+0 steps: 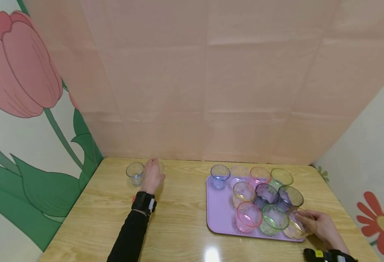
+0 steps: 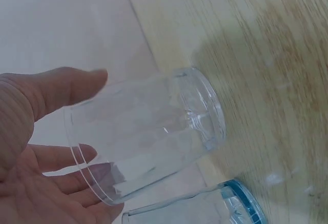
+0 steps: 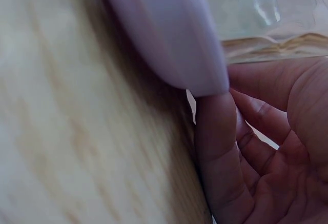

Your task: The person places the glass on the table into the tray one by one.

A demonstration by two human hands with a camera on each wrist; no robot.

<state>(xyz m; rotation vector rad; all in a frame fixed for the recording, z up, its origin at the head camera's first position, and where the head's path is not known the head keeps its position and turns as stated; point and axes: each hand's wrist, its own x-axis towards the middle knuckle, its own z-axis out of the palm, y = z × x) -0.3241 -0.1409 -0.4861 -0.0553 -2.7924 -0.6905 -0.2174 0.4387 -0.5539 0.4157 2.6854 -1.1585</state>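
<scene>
At the back left of the table, my left hand (image 1: 152,176) grips a clear glass (image 1: 161,166). In the left wrist view, the thumb lies along one side of this clear glass (image 2: 148,131), with fingertips at the opposite side near the rim. A blue-tinted glass (image 1: 135,174) stands just left of that hand. My right hand (image 1: 324,227) holds a yellow-tinted glass (image 1: 293,229) at the front right corner of the purple tray (image 1: 219,211). In the right wrist view, a finger (image 3: 218,126) meets the tray's edge; the glass there is only partly visible.
Several tinted glasses crowd the tray, among them a pink glass (image 1: 249,217), a green glass (image 1: 274,219) and a blue glass (image 1: 220,177). The wooden table (image 1: 179,203) runs back to a beige covering (image 1: 205,91). A painted wall (image 1: 2,225) borders the left side.
</scene>
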